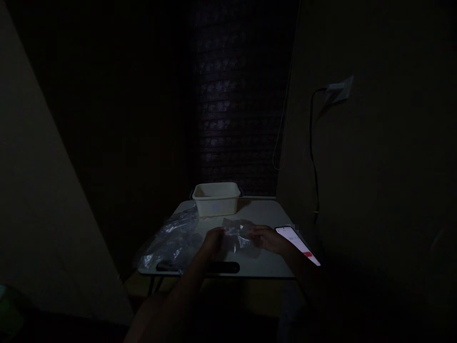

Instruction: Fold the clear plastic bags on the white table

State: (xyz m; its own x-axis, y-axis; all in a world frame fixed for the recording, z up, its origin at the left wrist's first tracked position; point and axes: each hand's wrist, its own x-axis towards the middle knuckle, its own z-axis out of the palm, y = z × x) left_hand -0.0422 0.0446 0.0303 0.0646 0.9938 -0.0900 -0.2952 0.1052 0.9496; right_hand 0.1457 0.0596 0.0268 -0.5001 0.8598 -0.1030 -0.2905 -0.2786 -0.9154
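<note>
In dim light, a clear plastic bag [237, 240] is stretched between my two hands, above the front half of a small white table [264, 212]. My left hand [213, 239] is closed on the bag's left edge. On the opposite edge, the fingers of my right hand [267, 238] pinch the plastic. Left of my left hand lies a loose pile of clear plastic bags [173, 238]. A lit phone [298, 244] rests by my right wrist. Whether anything is inside the held bag, I cannot make out.
A white plastic tub [217, 206] stands at the table's back left; its inside is too dark to read. Behind hangs a dark blind [228, 105]. On the right wall, a black cable [312, 138] runs down from an outlet [339, 90]. A pale wall edge [53, 166] rises at left.
</note>
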